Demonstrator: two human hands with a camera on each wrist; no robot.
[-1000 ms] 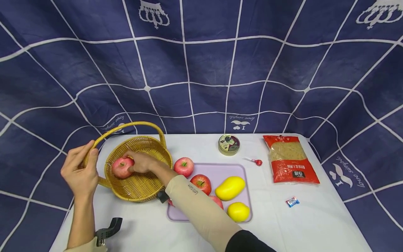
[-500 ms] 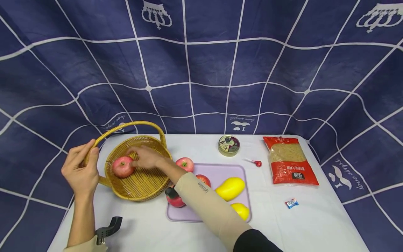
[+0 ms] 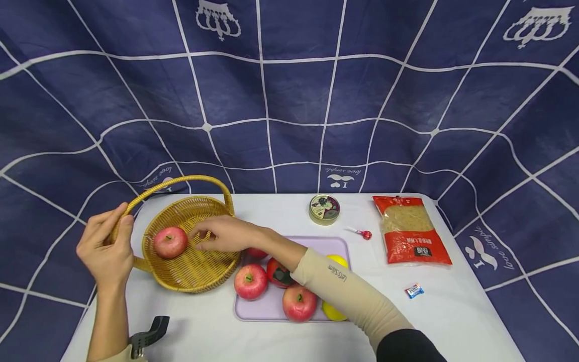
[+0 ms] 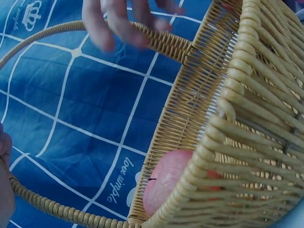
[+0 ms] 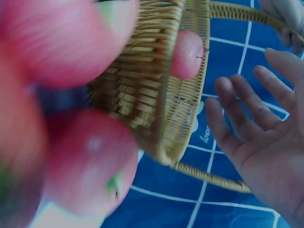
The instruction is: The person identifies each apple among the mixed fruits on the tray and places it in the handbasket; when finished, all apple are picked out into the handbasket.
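A yellow wicker basket (image 3: 199,269) stands at the table's left, with one red apple (image 3: 171,242) lying inside near its left wall. My left hand (image 3: 106,246) grips the basket's raised handle (image 3: 181,180) on the left side. Over the basket's right half is my right hand (image 3: 226,233), apart from the apple, its fingers loosely bent and holding nothing. The right wrist view shows that palm (image 5: 270,142) bare with spread fingers. Beside the basket, a lilac tray (image 3: 262,314) bears several apples (image 3: 251,281) and yellow fruit (image 3: 333,311), partly hidden under the right forearm.
Behind the tray stands a round tin (image 3: 324,209). To its right lie a red lollipop (image 3: 365,234), a red-and-clear food bag (image 3: 413,231) and a small blue-wrapped candy (image 3: 414,290). A blue checked cloth (image 3: 298,90) hangs behind the white table (image 3: 384,311).
My right hand has let go of the apple in the basket and drawn back to the right and up. The left hand keeps its hold on the handle.
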